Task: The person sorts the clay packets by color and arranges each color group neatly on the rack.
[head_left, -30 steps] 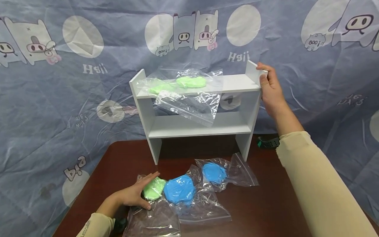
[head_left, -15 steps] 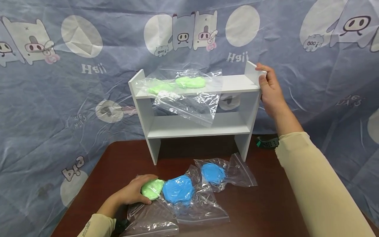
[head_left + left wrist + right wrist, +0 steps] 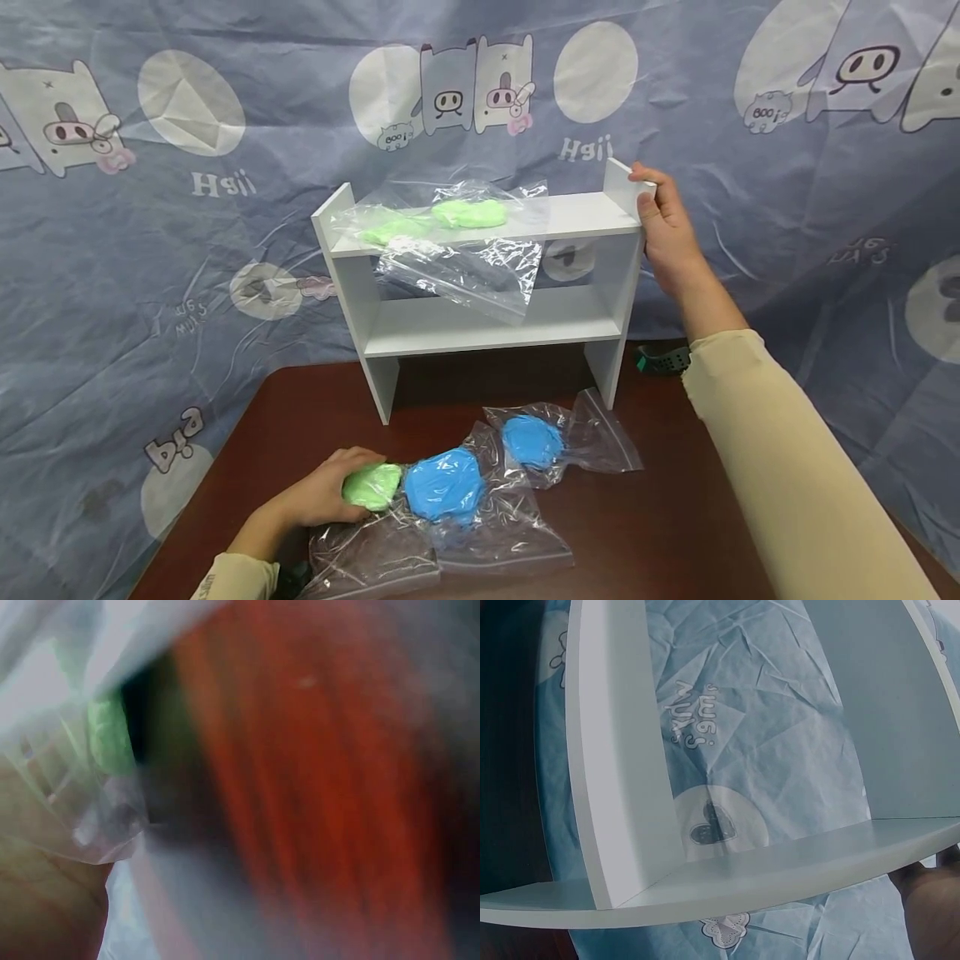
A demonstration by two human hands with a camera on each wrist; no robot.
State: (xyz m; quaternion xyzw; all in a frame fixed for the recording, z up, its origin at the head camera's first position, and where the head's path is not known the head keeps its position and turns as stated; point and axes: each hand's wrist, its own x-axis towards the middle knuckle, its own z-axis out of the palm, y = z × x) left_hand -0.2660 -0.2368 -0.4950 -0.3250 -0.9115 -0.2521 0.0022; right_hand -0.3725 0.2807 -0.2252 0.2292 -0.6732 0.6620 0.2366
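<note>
The left hand [image 3: 326,493] curls its fingers round a lime-green clay lump in a clear plastic zip bag [image 3: 372,486], on the dark red-brown surface [image 3: 660,517]. The bag's long axis trails back along the wrist (its end cut off by the frame). The right hand [image 3: 663,227] grips the white wooden two-tier shelf [image 3: 480,321] by its upper side panel. The left wrist view is mostly blur.

Left wrist view: blurred green lump [image 3: 109,739].

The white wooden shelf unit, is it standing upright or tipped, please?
Upright: the white wooden shelf unit stands level on the table, the right hand holding its top corner.
</note>
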